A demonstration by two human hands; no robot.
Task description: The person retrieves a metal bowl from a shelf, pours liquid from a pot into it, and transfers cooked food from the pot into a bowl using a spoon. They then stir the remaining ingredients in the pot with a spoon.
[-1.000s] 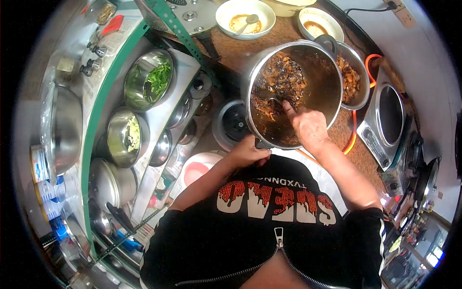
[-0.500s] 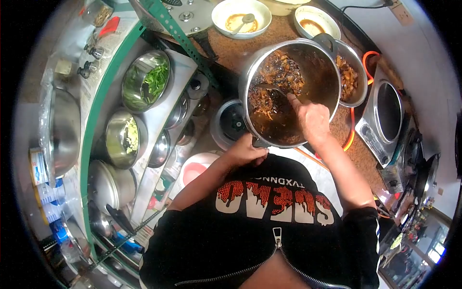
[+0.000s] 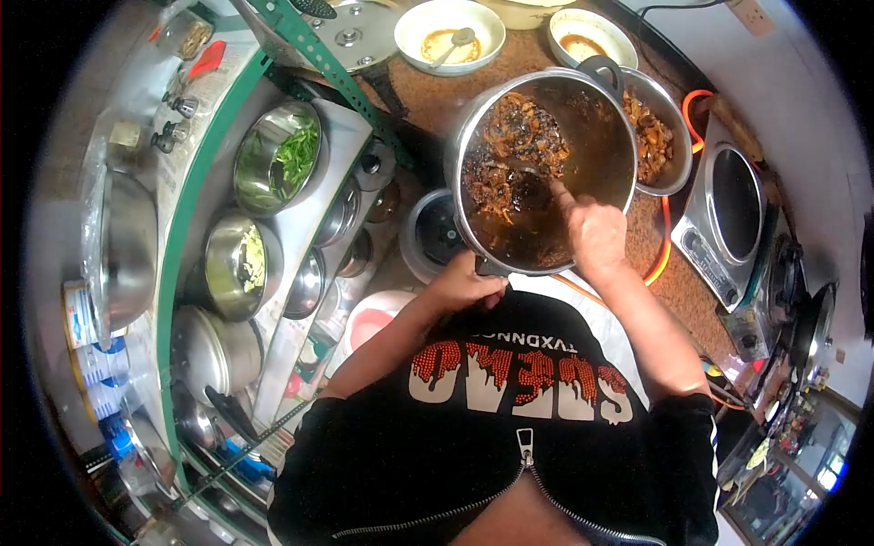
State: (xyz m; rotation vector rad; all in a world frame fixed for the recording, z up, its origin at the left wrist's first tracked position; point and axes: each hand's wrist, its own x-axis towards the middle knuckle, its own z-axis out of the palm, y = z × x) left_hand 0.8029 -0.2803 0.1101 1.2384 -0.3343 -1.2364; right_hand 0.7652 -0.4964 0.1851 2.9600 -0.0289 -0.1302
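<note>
A large steel pot (image 3: 596, 136) is tilted so its inside shows, with dark brown chopped food (image 3: 523, 127) along its left side. My left hand (image 3: 469, 286) grips the pot's near handle at the lower rim. Over the pot's lower right, my right hand (image 3: 592, 232) is closed on a metal spoon (image 3: 519, 169), its index finger stretched along it; the spoon's head lies in the food. Just right of the pot stands a steel bowl (image 3: 678, 132) with more brown food.
Two stained white bowls (image 3: 498, 36) (image 3: 592, 27) are at the back. An induction cooker (image 3: 724, 218) and orange hose (image 3: 663, 246) lie right. On the left, a green-edged shelf (image 3: 196, 164) holds bowls of green vegetables (image 3: 296, 155) and pale chopped pieces (image 3: 253, 257).
The spoon has shifted within the food, and my right hand has moved slightly right and down relative to the pot. My left hand keeps its hold on the handle.
</note>
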